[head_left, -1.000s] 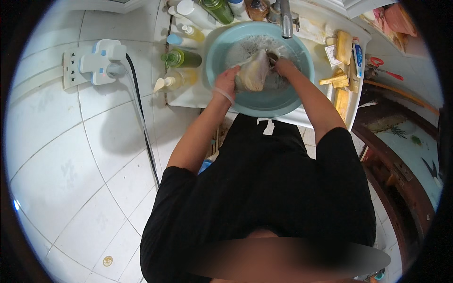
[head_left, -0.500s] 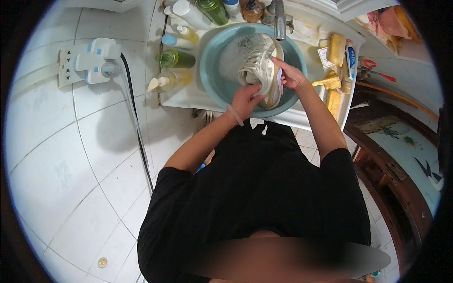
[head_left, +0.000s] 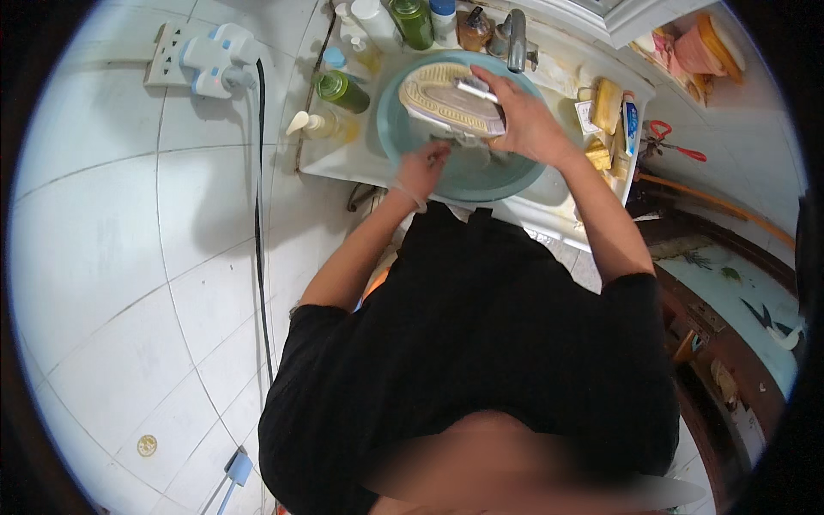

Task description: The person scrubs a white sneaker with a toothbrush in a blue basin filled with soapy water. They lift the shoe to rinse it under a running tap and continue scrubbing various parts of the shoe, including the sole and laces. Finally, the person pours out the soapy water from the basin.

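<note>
A white and cream sneaker (head_left: 451, 96) is tipped over the basin, its ridged beige sole turned up and its upper facing down. My right hand (head_left: 528, 120) is closed around one end of it, thumb and fingers on opposite sides. Just below the sneaker, my left hand (head_left: 421, 172) has its fingers curled in near the hanging upper and laces; whether they pinch a lace is hidden. The blue-green basin (head_left: 388, 129) underneath holds cloudy water, largely covered by the sneaker and hands.
A metal faucet (head_left: 517, 43) reaches over the basin's back rim. Bottles, among them a green bottle (head_left: 342, 91) and a pump bottle (head_left: 311, 125), line the white sink's left and back. Yellow soap (head_left: 607, 105) and a toothpaste tube (head_left: 630, 122) lie at right. A power cord (head_left: 259, 215) hangs at left.
The sneaker has been turned from upright to sole-up and lifted a little. My right hand has shifted its grip to the end, while my left hand has come off the shoe's side and moved left.
</note>
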{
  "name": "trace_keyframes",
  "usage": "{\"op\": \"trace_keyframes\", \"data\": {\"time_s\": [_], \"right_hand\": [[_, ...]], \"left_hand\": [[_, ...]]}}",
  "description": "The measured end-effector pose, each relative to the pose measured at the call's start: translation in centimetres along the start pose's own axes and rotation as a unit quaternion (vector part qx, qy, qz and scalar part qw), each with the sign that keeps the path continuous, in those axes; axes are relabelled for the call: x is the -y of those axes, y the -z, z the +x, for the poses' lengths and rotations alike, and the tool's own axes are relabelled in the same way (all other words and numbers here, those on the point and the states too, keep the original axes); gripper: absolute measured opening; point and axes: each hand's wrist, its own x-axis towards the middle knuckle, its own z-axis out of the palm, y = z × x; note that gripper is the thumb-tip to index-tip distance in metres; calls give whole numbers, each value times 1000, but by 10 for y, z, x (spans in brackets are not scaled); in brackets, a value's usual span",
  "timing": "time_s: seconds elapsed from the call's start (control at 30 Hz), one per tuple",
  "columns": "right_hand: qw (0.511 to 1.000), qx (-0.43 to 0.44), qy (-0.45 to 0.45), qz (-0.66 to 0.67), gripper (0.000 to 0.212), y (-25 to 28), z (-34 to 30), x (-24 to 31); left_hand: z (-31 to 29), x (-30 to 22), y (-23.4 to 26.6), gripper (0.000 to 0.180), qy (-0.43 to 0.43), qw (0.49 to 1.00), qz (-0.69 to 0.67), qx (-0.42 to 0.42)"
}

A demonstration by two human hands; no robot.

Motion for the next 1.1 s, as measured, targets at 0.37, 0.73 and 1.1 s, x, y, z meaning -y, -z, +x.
{"op": "trace_keyframes", "data": {"time_s": [0.37,0.73,1.1], "right_hand": [[988,-12,62,-142,94,92,4,110],[989,-62,84,-104,93,86,7,95],[816,-47,-14,576,76,20,-14,-35]], "left_hand": [[56,-90,60,24,-177,974,-100,-100],[75,-82,65,25,-223,960,-135,-107],[73,-38,37,53,128,740,-620,229]]}}
